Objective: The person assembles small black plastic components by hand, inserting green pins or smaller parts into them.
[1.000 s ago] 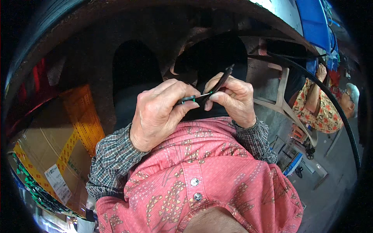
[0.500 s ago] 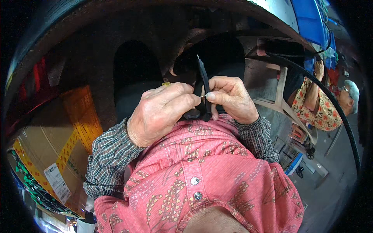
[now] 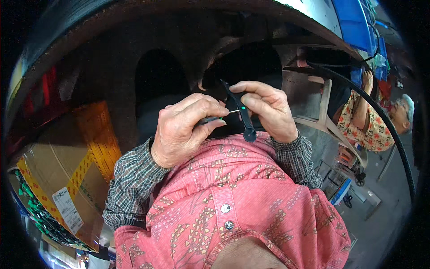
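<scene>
Left hand clamps small screwdriver, tip on black strip pinched steady by right hand

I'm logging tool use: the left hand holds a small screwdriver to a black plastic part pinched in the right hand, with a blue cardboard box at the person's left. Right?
Not quite: the cardboard box is brown with yellow tape, not blue, as the head view shows. The left hand does hold the small screwdriver to the black plastic part pinched in the right hand.
</scene>
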Demonstrator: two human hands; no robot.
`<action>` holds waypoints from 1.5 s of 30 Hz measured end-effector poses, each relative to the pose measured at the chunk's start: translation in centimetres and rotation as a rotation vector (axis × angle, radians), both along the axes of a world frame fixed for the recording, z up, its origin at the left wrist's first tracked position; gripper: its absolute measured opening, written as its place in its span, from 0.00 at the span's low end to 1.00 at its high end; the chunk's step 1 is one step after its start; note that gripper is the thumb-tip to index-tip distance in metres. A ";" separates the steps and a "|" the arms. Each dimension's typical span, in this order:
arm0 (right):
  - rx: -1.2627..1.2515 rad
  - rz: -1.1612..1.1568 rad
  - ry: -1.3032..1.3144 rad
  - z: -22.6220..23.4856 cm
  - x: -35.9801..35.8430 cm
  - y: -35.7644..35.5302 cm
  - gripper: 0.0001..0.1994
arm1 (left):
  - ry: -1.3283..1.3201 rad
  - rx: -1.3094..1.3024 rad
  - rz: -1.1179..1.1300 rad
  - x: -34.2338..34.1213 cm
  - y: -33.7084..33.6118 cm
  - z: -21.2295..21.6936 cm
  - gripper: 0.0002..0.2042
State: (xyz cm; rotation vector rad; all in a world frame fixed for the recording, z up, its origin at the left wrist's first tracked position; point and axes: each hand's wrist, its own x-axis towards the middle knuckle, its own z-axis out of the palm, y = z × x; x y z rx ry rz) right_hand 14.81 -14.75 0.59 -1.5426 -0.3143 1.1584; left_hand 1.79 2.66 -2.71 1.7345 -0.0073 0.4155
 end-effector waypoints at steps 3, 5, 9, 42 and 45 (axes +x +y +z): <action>0.032 0.059 -0.118 -0.5 -0.2 0.1 0.17 | 0.052 -0.116 -0.002 -0.3 -0.1 -0.1 0.09; 0.016 0.046 -0.155 -0.6 -0.3 0.2 0.16 | 0.109 -0.202 -0.010 -0.6 -0.3 -0.1 0.09; 0.052 0.155 -0.427 -1.9 0.1 -0.3 0.10 | 0.121 -0.294 -0.011 -0.5 -0.4 -0.2 0.08; 0.024 0.085 -0.576 -0.7 -1.5 0.3 0.18 | 0.207 -1.182 -0.078 0.4 -2.4 1.2 0.28; -0.187 0.252 -0.688 1.1 -1.5 0.7 0.34 | 0.184 -1.248 -0.086 0.5 -2.4 1.4 0.29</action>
